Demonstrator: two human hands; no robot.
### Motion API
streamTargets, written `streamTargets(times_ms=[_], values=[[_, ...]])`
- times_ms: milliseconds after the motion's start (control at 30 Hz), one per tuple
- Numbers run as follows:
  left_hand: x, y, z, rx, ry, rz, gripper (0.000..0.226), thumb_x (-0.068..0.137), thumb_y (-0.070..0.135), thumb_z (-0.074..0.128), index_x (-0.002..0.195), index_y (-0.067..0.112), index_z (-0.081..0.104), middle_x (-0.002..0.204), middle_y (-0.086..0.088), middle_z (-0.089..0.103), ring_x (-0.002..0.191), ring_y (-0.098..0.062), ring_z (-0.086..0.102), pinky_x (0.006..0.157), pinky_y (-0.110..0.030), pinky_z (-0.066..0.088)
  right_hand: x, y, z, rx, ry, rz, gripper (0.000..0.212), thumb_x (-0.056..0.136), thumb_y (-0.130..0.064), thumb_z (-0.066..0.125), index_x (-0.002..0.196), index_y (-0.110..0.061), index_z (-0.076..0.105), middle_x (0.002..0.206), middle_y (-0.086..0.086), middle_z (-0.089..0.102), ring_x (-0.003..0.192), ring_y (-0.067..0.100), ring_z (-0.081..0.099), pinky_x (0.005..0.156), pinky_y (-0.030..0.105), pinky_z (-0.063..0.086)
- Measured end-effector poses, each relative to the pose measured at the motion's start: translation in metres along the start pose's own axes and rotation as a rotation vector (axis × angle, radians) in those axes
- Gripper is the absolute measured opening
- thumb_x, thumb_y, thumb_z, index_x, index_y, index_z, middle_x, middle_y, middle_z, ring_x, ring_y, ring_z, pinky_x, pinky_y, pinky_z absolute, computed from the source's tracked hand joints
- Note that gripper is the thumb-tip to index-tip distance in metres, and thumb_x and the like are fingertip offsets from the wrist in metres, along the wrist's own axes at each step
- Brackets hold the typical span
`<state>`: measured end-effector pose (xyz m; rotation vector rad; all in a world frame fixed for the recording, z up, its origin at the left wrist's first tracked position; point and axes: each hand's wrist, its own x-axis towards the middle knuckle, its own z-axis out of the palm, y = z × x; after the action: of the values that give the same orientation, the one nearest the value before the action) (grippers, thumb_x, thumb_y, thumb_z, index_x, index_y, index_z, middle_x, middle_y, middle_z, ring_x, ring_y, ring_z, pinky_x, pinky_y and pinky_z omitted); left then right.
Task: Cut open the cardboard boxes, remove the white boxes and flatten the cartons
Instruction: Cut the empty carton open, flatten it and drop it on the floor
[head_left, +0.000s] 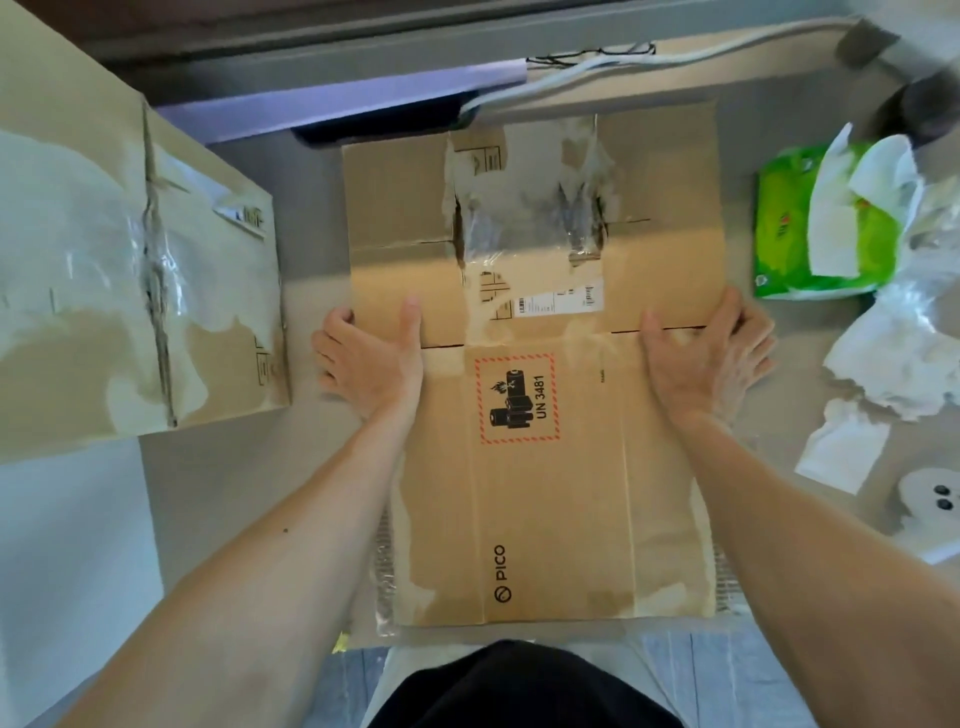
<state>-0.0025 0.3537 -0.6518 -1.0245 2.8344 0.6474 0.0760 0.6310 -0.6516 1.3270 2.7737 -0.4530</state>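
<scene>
Pressing down on a flattened brown cardboard carton (524, 493) with a red-bordered battery label, the person is working at the flattening step. The carton is lying flat on the grey table (249, 493), straight ahead of the body, with torn tape strips facing up on its far half. The left hand (371, 358) and right hand (701, 358) are both lying spread, palms down at the carton's side edges, thumbs on the board and fingers reaching past the edges. Whether the fingertips are hooking underneath is hard to tell.

By my reading this carton is nearly done. The next move is calling for shifting it aside and turning to the bulky taped brown cardboard box (140, 291) standing just to the left, still in box shape. No white boxes are showing.

To the right, a green tissue pack (789, 234), crumpled white paper (893, 364) and a small white ghost-shaped figure (930, 509) are crowding the table, so space for setting the flat carton down there is looking tight.
</scene>
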Motion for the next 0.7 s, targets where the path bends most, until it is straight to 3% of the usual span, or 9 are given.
streamTargets(times_ms=[267,367,433,500,700], values=[[0.017,0.000,-0.008,-0.250,-0.077,-0.092,0.060,0.070,0.074,0.064,0.096,0.022,0.051,0.105,0.007,0.053,0.109,-0.023,0.053,0.100,-0.045,0.034,0.014,-0.006,-0.008,0.104,0.003,0.119,0.081,0.075,-0.067,0.062,0.130,-0.011,0.045,0.127,0.014,0.049,0.120,0.033,0.043,0.107,0.048,0.027],[0.016,-0.003,-0.016,-0.317,-0.135,-0.066,0.057,0.077,0.069,0.063,0.100,0.019,0.053,0.107,0.005,0.054,0.107,-0.023,0.054,0.098,-0.041,0.036,0.017,-0.009,-0.013,0.147,-0.026,0.151,0.080,0.078,-0.067,0.061,0.129,-0.007,0.051,0.128,0.016,0.051,0.124,0.034,0.041,0.108,0.047,0.024],[0.013,-0.002,-0.027,-0.341,-0.190,-0.011,0.054,0.086,0.061,0.062,0.108,0.012,0.052,0.104,0.002,0.060,0.098,-0.024,0.058,0.087,-0.036,0.043,0.016,-0.010,-0.019,0.187,-0.049,0.152,0.079,0.081,-0.067,0.059,0.127,-0.005,0.053,0.129,0.017,0.052,0.126,0.035,0.041,0.109,0.046,0.024],[0.008,0.001,-0.043,-0.353,-0.216,0.061,0.048,0.094,0.050,0.059,0.112,0.006,0.049,0.100,-0.003,0.060,0.089,-0.024,0.056,0.073,-0.031,0.038,0.011,-0.010,-0.030,0.244,-0.081,0.137,0.076,0.085,-0.065,0.057,0.130,-0.003,0.051,0.132,0.017,0.051,0.126,0.035,0.044,0.108,0.045,0.028],[-0.018,0.018,-0.101,-0.373,-0.135,0.268,0.042,0.099,0.040,0.054,0.112,0.001,0.046,0.091,-0.005,0.051,0.081,-0.023,0.049,0.067,-0.030,0.030,-0.016,-0.014,-0.085,0.315,-0.043,0.026,0.054,0.094,-0.051,0.054,0.114,-0.001,0.054,0.117,0.019,0.057,0.112,0.037,0.053,0.092,0.045,0.040]])
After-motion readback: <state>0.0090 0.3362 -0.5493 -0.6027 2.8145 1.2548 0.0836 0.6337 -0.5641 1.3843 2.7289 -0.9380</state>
